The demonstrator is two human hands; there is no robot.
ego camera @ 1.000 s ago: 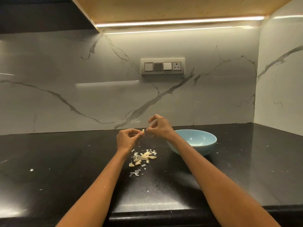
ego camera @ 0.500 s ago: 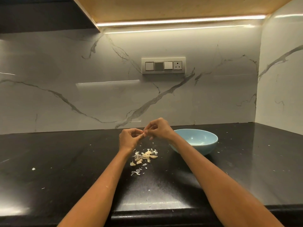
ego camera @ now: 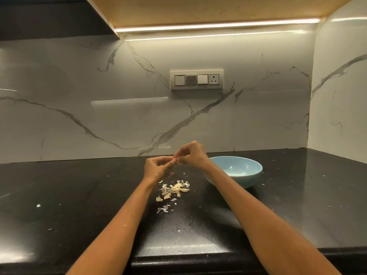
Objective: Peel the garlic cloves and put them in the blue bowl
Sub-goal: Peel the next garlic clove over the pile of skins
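Both hands meet above the black counter, a little left of the blue bowl (ego camera: 241, 172). My left hand (ego camera: 157, 168) pinches a small garlic clove (ego camera: 175, 160) between thumb and fingers. My right hand (ego camera: 191, 155) pinches the same clove from the other side, fingertips at its skin. Most of the clove is hidden by the fingers. Below the hands lies a small pile of garlic cloves and loose papery skins (ego camera: 174, 190). The bowl's inside looks bare where it shows; my right wrist covers its left rim.
The black counter (ego camera: 79, 195) carries scattered skin flecks, one white bit at the left (ego camera: 38, 205) and a curled skin (ego camera: 163, 209) nearer me. A marble backsplash with a switch panel (ego camera: 196, 79) stands behind; a side wall closes off the right.
My two hands have come together on the clove; a second ago the right fingers were apart from it. The pile and bowl have not moved.
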